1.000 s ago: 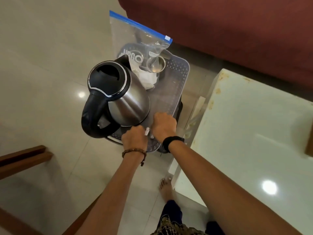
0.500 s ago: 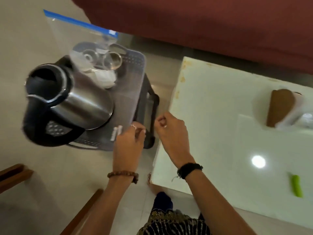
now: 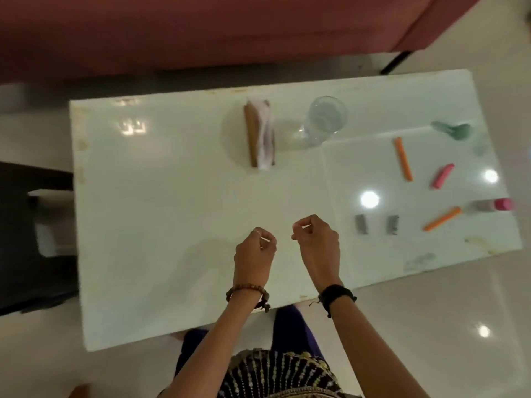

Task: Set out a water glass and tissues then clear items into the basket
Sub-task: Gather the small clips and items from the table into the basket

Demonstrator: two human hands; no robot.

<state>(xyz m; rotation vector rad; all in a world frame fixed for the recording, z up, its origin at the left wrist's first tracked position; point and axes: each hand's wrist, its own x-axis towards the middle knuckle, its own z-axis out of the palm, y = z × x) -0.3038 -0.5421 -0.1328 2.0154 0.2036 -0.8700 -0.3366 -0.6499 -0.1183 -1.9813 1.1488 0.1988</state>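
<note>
A clear water glass point(image 3: 326, 119) stands on the white glossy table point(image 3: 172, 196) at the far middle. Left of it, a wooden holder with white tissues point(image 3: 260, 133) stands upright. My left hand point(image 3: 254, 254) and my right hand point(image 3: 317, 239) hover side by side over the table's near middle. The fingers of both are curled in and hold nothing I can see. The basket is out of view.
On the table's right part lie two orange sticks point(image 3: 403, 158) point(image 3: 442, 218), a pink stick point(image 3: 442, 176), two small grey pieces point(image 3: 361, 224) point(image 3: 392, 224), a teal spoon point(image 3: 454, 130) and a pink-capped bottle point(image 3: 494, 204). A red sofa point(image 3: 201, 30) runs behind; dark furniture point(image 3: 28, 239) stands left.
My view has swung right from the basket with the kettle to the table. Both hands have left the basket's rim and now hover over the table.
</note>
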